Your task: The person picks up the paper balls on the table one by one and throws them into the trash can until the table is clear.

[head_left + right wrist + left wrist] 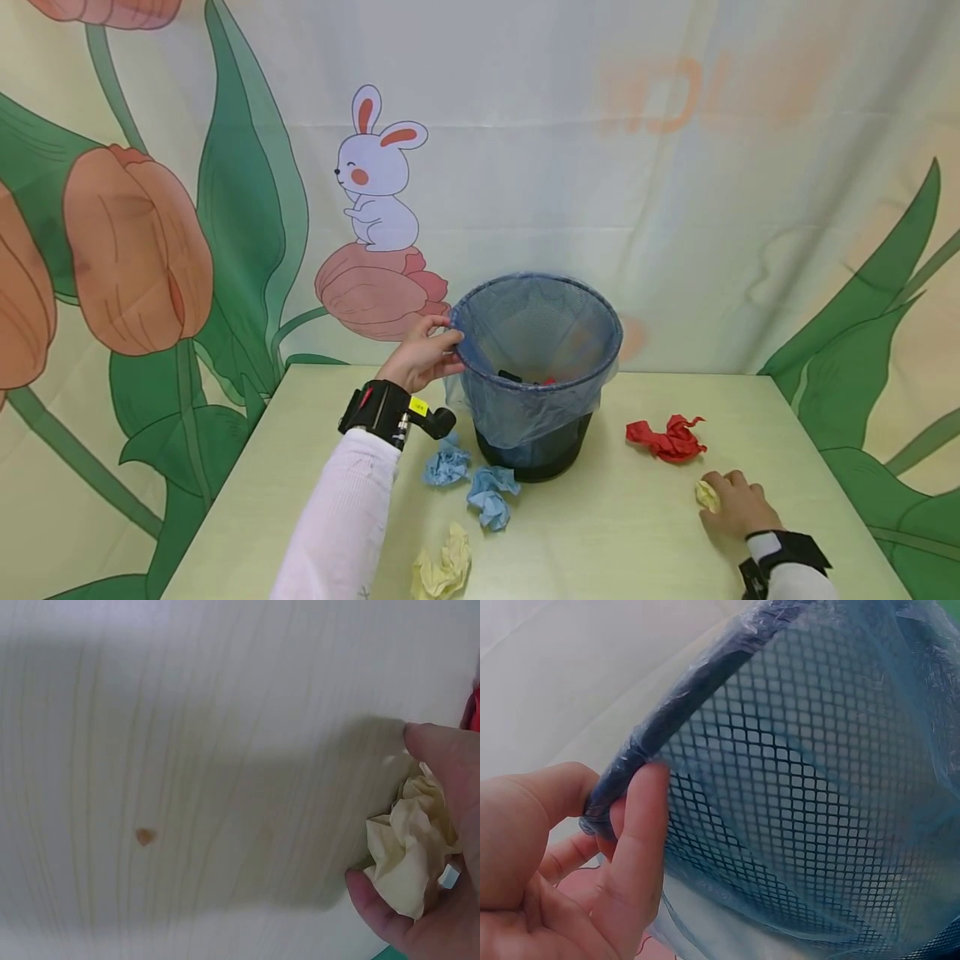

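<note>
A mesh trash can (525, 433) lined with a translucent blue bag stands upright at the table's far side. My left hand (422, 357) pinches its rim (679, 705) at the left, thumb and fingers on either side of rim and bag. At the table's right, my right hand (738, 504) has its fingers curled round a crumpled yellow paper ball (409, 847), which is on or close to the tabletop. Just beyond that hand lies a crumpled red paper (667, 440). Inside the can, a small black piece and a bit of red show through the bag.
Two crumpled blue papers (491, 497) lie in front of the can, to its left. Nearer the front is another crumpled yellow paper (442, 562). The pale wooden table (600, 542) ends at a printed curtain (525, 183) behind the can.
</note>
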Available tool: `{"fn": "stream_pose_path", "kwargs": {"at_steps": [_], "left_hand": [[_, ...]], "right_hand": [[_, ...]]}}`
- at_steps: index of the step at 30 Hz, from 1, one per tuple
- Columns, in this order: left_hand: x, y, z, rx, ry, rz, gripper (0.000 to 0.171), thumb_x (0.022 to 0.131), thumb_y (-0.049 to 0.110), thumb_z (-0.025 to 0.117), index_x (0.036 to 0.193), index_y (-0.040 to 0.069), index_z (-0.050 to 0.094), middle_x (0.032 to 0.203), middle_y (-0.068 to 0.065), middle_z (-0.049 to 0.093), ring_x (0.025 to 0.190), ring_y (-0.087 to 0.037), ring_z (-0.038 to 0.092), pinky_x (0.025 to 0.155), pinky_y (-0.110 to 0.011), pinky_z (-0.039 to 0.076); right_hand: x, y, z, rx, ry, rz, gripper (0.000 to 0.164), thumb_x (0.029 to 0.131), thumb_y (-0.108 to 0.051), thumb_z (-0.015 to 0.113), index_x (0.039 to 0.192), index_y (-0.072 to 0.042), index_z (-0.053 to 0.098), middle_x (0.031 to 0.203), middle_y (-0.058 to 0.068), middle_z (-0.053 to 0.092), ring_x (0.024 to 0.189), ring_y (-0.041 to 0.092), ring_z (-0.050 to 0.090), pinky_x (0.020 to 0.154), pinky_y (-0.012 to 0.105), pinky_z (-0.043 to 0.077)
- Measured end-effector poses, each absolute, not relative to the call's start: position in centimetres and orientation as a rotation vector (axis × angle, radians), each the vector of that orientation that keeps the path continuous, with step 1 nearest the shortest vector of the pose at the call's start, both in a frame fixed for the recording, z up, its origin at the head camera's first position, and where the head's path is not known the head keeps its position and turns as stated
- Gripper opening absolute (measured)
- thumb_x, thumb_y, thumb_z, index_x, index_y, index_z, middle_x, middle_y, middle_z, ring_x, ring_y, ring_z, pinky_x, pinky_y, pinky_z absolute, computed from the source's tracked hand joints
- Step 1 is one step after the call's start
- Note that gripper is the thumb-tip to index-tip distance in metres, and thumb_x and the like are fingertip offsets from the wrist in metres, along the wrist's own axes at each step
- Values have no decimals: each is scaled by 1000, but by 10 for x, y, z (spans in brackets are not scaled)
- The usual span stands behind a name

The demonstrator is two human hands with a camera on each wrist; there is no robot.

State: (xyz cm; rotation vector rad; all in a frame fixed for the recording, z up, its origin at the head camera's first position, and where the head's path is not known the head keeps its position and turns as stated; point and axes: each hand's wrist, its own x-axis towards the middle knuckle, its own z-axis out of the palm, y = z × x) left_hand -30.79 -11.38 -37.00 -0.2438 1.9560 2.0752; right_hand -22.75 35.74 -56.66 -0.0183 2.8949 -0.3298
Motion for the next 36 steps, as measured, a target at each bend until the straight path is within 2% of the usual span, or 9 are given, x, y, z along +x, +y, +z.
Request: {"fn": "stream_pose_path", "kwargs": {"at_steps": [16, 27, 36], "left_hand": [[-309, -114, -372, -239, 1938, 2085, 36, 93, 12, 52, 124, 13, 33, 85, -6, 37, 63, -15, 49, 61, -25, 56], [-309, -113, -371, -237, 1953, 2079, 34, 94, 11, 51, 123, 13, 34, 89, -7, 39, 63, -15, 49, 59, -25, 56], [-309, -114, -371, -216, 1947, 2077, 36, 94, 11, 50, 126, 13, 33, 91, -8, 40, 61, -15, 48, 60, -24, 55]], "right_hand": [[-229, 353, -568, -109, 2911, -304, 34, 78, -10, 64, 109, -3, 54, 92, 20, 50, 67, 30, 54, 61, 46, 50], [-232, 354, -563, -222, 2985, -290, 30, 76, -5, 65, 104, -3, 56, 87, 18, 51, 64, 27, 54, 56, 43, 49], [-242, 347, -541, -318, 3092, -272, 34, 75, -5, 66, 109, -3, 56, 86, 20, 52, 63, 28, 54, 53, 43, 49]]}}
